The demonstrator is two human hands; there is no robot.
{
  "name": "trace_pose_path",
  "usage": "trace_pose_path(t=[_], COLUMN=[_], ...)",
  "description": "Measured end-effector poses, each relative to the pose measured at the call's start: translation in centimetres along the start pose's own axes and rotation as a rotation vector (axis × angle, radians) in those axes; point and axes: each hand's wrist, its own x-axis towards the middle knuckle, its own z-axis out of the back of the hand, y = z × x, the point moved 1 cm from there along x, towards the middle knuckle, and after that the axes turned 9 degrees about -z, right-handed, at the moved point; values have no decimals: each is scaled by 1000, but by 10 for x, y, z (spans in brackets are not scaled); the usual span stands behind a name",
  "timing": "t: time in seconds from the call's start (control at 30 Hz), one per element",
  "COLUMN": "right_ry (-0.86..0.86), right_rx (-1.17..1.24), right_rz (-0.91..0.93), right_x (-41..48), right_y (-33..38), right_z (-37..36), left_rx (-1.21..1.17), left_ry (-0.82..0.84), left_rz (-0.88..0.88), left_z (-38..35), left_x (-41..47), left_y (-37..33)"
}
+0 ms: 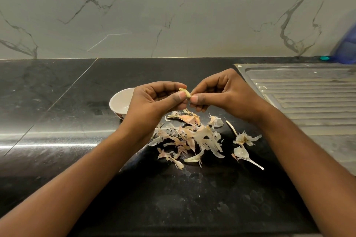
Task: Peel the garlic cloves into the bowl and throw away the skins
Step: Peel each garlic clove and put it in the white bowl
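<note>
"Two hands on one clove (pixel 185 92)?"
"Yes. In the head view, the left hand (pixel 154 100) and right hand (pixel 217 92) both pinch it, thumbs and fingertips tight on its ends, just right of the bowl (pixel 120 102)."
"Is it hard to hold?"
"It looks tiny, light and maybe slippery. Hold the ends. The skins (pixel 192 136), also right of the bowl, look thin and easy to tear."
</note>
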Motion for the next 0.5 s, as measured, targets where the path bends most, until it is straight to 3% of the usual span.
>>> trace_pose_path(t=[0.4, 0.5], right_ry=[-129, -138], right_rx=[-106, -89], right_rz=[47, 52], right_x=[2, 2], right_y=[2, 3], right_z=[-2, -1], left_rx=[-259, -107], left_ry=[49, 24], left_rz=[221, 125], left_z=[-4, -3], left_x=[1, 0], left_y=[-3, -3])
